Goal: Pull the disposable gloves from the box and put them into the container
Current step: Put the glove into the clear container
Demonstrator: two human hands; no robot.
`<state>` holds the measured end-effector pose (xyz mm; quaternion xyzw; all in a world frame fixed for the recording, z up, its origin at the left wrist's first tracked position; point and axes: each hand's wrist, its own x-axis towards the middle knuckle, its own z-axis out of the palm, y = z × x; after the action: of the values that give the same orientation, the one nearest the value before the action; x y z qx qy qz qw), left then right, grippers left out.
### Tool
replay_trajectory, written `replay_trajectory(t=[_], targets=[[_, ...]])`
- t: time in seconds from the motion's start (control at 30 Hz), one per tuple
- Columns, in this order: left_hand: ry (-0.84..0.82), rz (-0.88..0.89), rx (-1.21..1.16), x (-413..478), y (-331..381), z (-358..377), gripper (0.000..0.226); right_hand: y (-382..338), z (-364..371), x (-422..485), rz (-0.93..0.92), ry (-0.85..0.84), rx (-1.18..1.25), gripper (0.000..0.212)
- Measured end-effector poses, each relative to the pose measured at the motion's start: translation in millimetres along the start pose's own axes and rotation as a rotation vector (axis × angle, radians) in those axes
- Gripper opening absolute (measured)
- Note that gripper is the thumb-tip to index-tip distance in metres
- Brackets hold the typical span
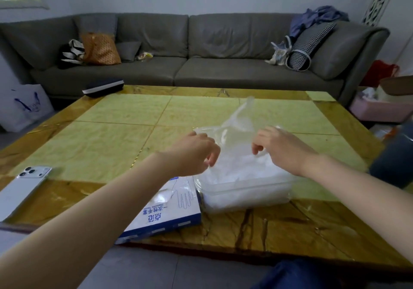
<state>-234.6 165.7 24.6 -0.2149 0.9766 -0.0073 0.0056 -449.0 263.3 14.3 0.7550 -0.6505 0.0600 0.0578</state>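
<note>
**Hands.** The left hand (194, 152) is at frame centre, above the left rim of the container (250, 197). Its fingers are curled downward and pinch the thin film of the gloves (240, 122). The right hand (281, 147) is to the right of centre, above the container's far right part. Its fingers are also curled and grip the same film. The two hands are apart, with the raised film spanning the gap between them.

**Gloves.** The gloves are clear plastic. One portion stands up between and behind the hands, reaching toward the upper centre of the table (111, 136). A crumpled white mass of the film fills the container below the hands.

**Container.** The container is transparent and rectangular. It rests on the table just right of frame centre, near the table's lower edge.

**Box.** The box (174, 212) is white and blue with a printed glove outline. It lies flat at lower centre, partly covered by the left forearm. Its right side is just beside the container's left wall. Whether they touch cannot be determined. A tuft of film shows at the slot in its top face.

**Surroundings.** A phone (24, 188) lies camera side up at the left edge of the frame. A grey sofa (201, 65) spans the upper frame and carries an orange bag (100, 48) at upper left.
</note>
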Motion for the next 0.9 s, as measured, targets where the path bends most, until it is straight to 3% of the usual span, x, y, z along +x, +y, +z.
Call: replay_trajectory(t=[0.07, 0.17, 0.33, 0.4, 0.5, 0.57, 0.77, 0.9], targets=[[-0.091, -0.006, 0.065, 7.2, 0.9, 4.0, 0.016, -0.1, 5.6, 4.1, -0.029, -0.129, -0.043, 0.05], [-0.237, -0.033, 0.113, 20.7, 1.7, 8.7, 0.022, -0.6, 10.0, 11.3, 0.096, -0.336, 0.041, 0.052], [-0.547, -0.104, -0.013, 39.0, 10.6, 13.2, 0.05, -1.7, -5.0, 21.5, 0.203, -0.769, 0.192, 0.048], [-0.51, -0.12, -0.12, 44.1, 13.1, 7.7, 0.053, -3.8, -18.8, 26.9, 0.194, -0.707, 0.308, 0.048], [-0.297, -0.15, -0.124, 51.2, 13.7, 6.2, 0.038, -13.3, -22.2, 33.3, 0.152, -0.245, 0.512, 0.027], [-0.244, -0.164, -0.066, 54.3, 15.2, 12.5, 0.03, -19.6, -13.8, 38.1, 0.122, -0.139, 0.488, 0.025], [-0.433, -0.147, -0.072, 68.1, 12.9, 32.4, 0.033, -5.8, 31.8, 50.9, 0.178, -0.571, 0.238, 0.052], [-0.562, -0.173, -0.007, 77.2, 13.9, 40.2, 0.036, 4.2, 48.9, 50.3, 0.231, -0.654, 0.208, 0.048]])
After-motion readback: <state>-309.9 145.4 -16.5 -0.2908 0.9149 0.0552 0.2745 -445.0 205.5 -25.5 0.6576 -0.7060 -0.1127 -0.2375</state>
